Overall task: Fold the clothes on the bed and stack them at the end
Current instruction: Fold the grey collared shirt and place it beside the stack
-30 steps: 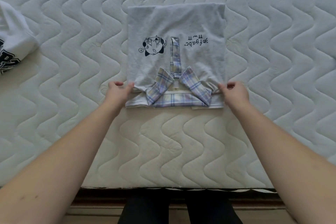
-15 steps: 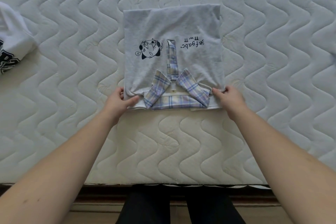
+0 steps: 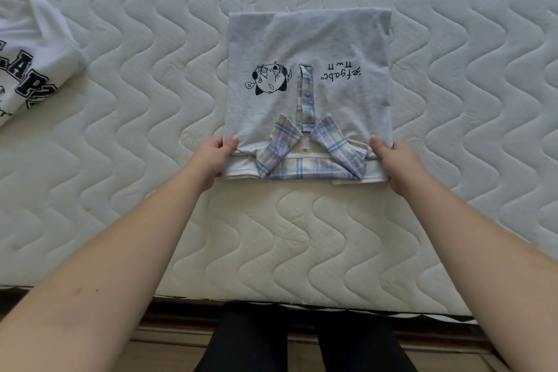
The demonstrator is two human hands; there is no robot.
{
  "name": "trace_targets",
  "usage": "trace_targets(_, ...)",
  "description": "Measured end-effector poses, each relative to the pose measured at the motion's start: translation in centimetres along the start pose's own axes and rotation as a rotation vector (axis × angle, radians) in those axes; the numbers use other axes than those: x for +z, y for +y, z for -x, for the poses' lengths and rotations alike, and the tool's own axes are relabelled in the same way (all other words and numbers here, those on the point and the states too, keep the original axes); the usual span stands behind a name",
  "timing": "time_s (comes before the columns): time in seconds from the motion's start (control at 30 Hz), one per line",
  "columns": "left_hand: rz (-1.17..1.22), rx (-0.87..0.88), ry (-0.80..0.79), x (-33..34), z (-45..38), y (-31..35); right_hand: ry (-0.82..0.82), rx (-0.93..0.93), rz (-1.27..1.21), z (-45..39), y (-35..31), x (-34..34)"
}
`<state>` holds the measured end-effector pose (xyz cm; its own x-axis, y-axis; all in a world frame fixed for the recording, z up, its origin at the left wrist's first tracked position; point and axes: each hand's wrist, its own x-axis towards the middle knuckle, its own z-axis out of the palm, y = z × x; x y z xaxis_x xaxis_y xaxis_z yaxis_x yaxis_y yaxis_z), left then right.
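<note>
Gripping the folded grey plaid-collared shirt (image 3: 308, 70) at its near corners, both hands have slid underneath. The left hand (image 3: 213, 157) and right hand (image 3: 392, 160) seem ready to carry it for stacking.

The folded grey shirt (image 3: 308, 48) carries an upside-down black print reading roughly "efgabc" with smaller symbols beside it, while the white garment (image 3: 27, 48) at the left edge shows large block letters, partly cut off, legible only as "AP".
</note>
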<state>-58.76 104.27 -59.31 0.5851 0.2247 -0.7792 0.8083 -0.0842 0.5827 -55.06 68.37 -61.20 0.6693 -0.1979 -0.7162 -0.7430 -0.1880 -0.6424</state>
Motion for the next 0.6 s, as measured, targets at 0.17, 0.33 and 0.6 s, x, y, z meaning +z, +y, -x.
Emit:
trace_targets(0.17,0.112,-0.004,-0.087,-0.3,1.7,-1.2,-0.019,0.048,-0.009,2.0,0.8,-0.9)
trace_targets(0.33,0.341,-0.1,-0.143,0.0,4.7,-2.0,-0.095,0.095,-0.099,5.3,1.0,-2.2)
trace_targets(0.6,0.218,0.068,-0.148,0.5,12.3,1.6,0.099,-0.086,0.033,11.3,-1.7,-4.6)
